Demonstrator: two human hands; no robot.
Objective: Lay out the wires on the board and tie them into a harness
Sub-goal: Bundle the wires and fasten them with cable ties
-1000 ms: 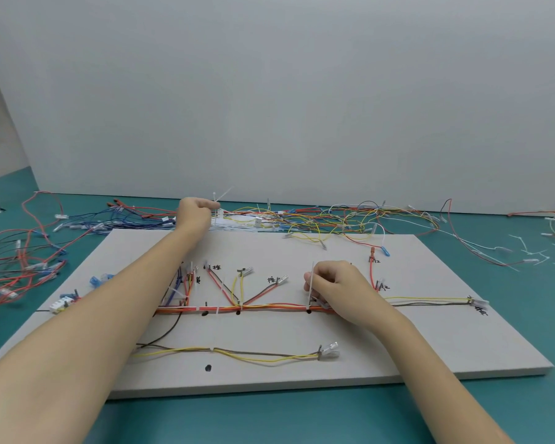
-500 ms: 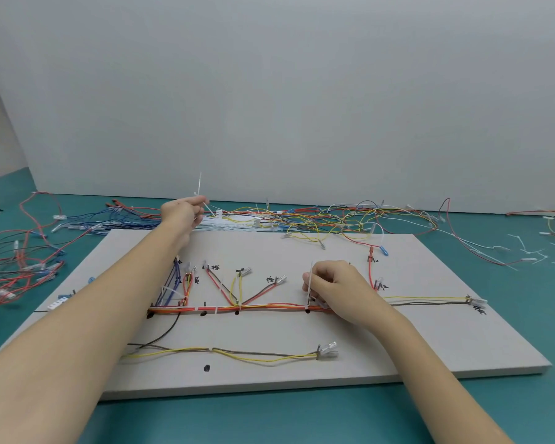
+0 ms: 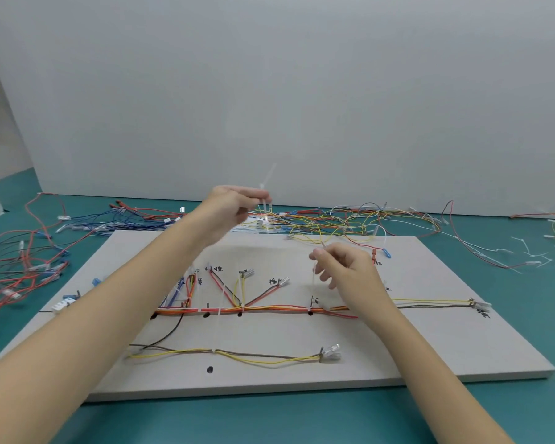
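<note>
A grey board (image 3: 430, 347) lies on the teal table. An orange, red and yellow wire bundle (image 3: 269, 309) runs across its middle, with branches fanning up to small connectors. A yellow-brown branch (image 3: 237, 354) lies nearer me. My left hand (image 3: 234, 203) is raised above the board's far edge and pinches a white cable tie (image 3: 265, 184) that points up. My right hand (image 3: 343, 267) hovers above the bundle and pinches the tail of a thin cable tie (image 3: 313, 285) standing up from the bundle.
Loose red and blue wires (image 3: 23, 251) sprawl on the table to the left. A tangle of yellow, red and blue wires (image 3: 350, 219) lies behind the board. Several white cable ties (image 3: 526, 251) are scattered at the right. A grey wall stands close behind.
My left hand has lifted a cable tie from the pile behind the board and carried it up and right. My right hand has risen off the bundle, pulling the tie's tail upward.
</note>
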